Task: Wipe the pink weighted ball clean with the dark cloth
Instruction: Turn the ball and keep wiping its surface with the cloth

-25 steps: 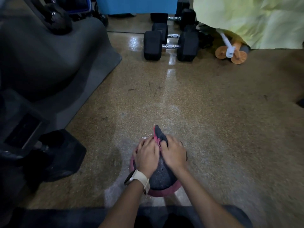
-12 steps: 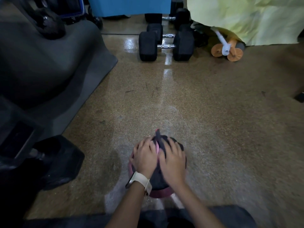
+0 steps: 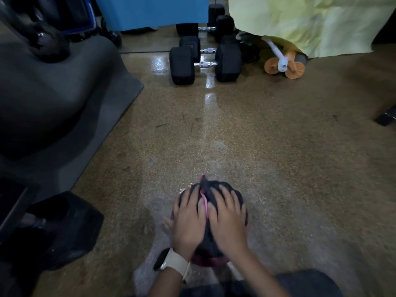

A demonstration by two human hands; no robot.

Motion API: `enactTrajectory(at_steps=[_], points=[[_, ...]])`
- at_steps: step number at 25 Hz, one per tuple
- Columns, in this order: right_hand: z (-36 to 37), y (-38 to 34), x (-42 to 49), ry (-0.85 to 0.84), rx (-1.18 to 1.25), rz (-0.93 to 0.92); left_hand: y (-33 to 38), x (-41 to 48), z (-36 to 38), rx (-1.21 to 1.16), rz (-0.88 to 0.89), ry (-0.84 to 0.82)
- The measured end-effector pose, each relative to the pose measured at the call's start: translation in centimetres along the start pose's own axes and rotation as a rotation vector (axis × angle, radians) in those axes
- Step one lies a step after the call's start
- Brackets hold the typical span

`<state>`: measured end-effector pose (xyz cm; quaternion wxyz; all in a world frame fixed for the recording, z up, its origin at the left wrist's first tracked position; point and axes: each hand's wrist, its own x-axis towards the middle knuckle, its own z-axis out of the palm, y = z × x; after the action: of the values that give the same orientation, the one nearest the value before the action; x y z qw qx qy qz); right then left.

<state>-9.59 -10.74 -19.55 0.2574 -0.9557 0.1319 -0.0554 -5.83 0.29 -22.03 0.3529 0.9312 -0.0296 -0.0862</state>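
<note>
The speckled floor runs ahead of you to black dumbbells; the pink weighted ball sits close before you, draped in the dark cloth; your left hand and right hand press it side by side, fingers spread flat.

I see a speckled tan floor, glossy, with a bright streak running near to far down its middle. Near centre the pink weighted ball sits on it, mostly draped by the dark cloth; a black hex weight lies near left, beside a grey mat covering the left side. Far off, black dumbbells line up at centre, an orange-wheeled roller lies just right of them, and a small dark object sits at the right edge.
</note>
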Motion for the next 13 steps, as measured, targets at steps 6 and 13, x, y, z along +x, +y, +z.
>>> enactTrajectory(at_steps=[6, 13], points=[[-1.8, 1.7, 3.7, -0.227, 0.084, 0.048, 1.0, 2.0, -0.7, -0.098, -0.099, -0.062], [-1.2, 0.2, -4.2, -0.069, -0.003, -0.069, 0.6, 2.3, -1.1, -0.291, -0.220, 0.051]])
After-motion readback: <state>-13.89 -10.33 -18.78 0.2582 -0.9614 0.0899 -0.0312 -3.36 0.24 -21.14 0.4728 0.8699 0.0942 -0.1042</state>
